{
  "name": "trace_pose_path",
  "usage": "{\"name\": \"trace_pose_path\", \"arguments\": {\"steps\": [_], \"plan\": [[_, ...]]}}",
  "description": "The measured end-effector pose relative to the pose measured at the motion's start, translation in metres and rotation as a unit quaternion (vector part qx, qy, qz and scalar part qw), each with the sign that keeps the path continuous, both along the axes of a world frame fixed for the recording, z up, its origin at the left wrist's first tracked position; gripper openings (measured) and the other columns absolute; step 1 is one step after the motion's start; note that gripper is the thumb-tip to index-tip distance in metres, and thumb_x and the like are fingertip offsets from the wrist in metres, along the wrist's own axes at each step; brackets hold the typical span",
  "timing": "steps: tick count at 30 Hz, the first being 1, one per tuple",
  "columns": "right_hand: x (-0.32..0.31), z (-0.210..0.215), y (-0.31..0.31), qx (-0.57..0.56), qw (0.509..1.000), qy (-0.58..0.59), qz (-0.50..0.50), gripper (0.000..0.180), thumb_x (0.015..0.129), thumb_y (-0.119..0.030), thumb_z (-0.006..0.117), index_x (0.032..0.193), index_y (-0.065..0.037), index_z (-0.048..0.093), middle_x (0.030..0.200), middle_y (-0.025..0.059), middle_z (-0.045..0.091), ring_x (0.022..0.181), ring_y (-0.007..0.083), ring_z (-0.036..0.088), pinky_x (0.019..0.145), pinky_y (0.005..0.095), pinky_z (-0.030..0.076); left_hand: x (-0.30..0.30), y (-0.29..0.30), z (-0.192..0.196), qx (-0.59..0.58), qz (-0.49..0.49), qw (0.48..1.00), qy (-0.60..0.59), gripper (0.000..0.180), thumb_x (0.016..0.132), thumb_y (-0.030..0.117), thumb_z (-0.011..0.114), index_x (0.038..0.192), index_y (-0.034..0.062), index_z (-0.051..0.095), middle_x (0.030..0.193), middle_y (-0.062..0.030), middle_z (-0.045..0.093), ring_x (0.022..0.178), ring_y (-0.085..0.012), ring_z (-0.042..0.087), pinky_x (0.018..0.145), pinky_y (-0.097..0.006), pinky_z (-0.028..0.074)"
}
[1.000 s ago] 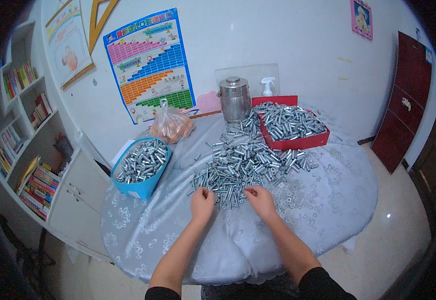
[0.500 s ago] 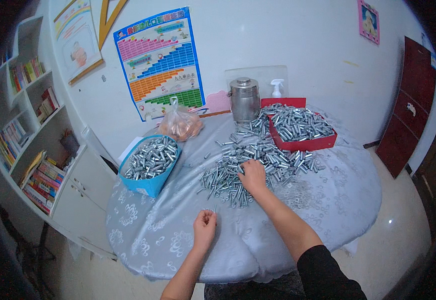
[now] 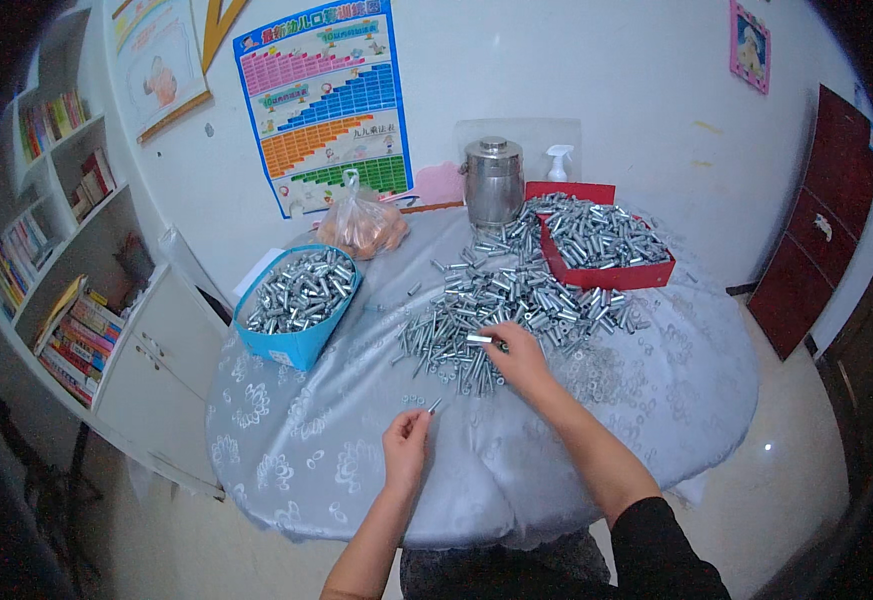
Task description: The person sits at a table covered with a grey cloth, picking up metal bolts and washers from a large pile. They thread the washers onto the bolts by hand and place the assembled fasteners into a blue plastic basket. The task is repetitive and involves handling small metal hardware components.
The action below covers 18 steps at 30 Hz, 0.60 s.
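Pairing seems the step now: left hand (image 3: 406,440) pinches 1 thin bolt (image 3: 434,406), right hand (image 3: 516,355) grips 1 metal tube (image 3: 478,340); next move probably calls for aligning their ends.

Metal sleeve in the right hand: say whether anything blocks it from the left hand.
Nothing visible blocks the metal sleeve from the left hand; only the near edge of the bolt pile shows between them, lying on the tablecloth.

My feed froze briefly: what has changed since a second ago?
The left hand has drawn back toward the person, off the metal pile, pinching a thin metal piece. The right hand has moved slightly forward and taken up a shiny metal tube. Unchanged: blue basin, red box, steel canister.
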State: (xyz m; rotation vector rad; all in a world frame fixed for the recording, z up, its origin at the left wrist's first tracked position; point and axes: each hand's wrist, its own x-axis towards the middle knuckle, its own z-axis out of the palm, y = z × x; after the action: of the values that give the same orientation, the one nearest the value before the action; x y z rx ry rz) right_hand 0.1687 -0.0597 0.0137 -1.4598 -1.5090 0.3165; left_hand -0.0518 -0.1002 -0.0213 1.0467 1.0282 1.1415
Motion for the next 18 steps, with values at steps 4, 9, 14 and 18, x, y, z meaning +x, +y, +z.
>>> {"name": "trace_pose_path", "arguments": {"steps": [4,9,14,18], "plan": [[-0.01,0.004,-0.045,-0.054,0.985,0.008,0.164,0.019,0.077,-0.011,0.058,0.095,-0.005,0.06,0.086,0.0096,0.057,0.08,0.0234,0.055,0.07,0.0306,0.044,0.0,-0.008,0.007,-0.011,0.001,1.0,0.013,0.015,0.082,0.019,0.059,0.083,0.0041,0.061,0.059,0.0053,0.047,0.046,-0.0021,0.037,0.039,-0.018,0.028],[-0.017,0.003,-0.077,-0.055,0.98,0.021,0.192,0.016,0.079,-0.008,0.056,0.094,-0.003,0.061,0.089,0.008,0.058,0.079,0.0193,0.055,0.069,0.0278,0.044,0.005,-0.016,0.005,-0.01,-0.027,0.999,0.016,0.016,0.082,0.02,0.059,0.083,0.0047,0.061,0.057,0.0058,0.046,0.045,-0.0017,0.036,0.04,-0.018,0.027],[-0.019,-0.005,-0.087,-0.033,0.977,0.039,0.209,0.017,0.078,-0.007,0.058,0.094,-0.002,0.061,0.09,0.008,0.058,0.08,0.018,0.055,0.069,0.0265,0.044,0.008,-0.024,0.007,-0.01,-0.067,0.997,0.028,0.016,0.084,0.019,0.056,0.083,0.0042,0.061,0.06,0.0056,0.046,0.05,-0.0019,0.035,0.044,-0.017,0.027],[-0.029,-0.009,-0.097,-0.053,0.97,0.056,0.232,0.019,0.078,-0.009,0.057,0.095,-0.003,0.059,0.09,0.0099,0.058,0.081,0.0201,0.056,0.072,0.0286,0.045,0.011,-0.029,0.001,0.023,-0.111,0.992,0.051,0.022,0.088,0.022,0.048,0.089,0.0032,0.059,0.062,0.0047,0.046,0.054,-0.0028,0.036,0.048,-0.017,0.029]]}}
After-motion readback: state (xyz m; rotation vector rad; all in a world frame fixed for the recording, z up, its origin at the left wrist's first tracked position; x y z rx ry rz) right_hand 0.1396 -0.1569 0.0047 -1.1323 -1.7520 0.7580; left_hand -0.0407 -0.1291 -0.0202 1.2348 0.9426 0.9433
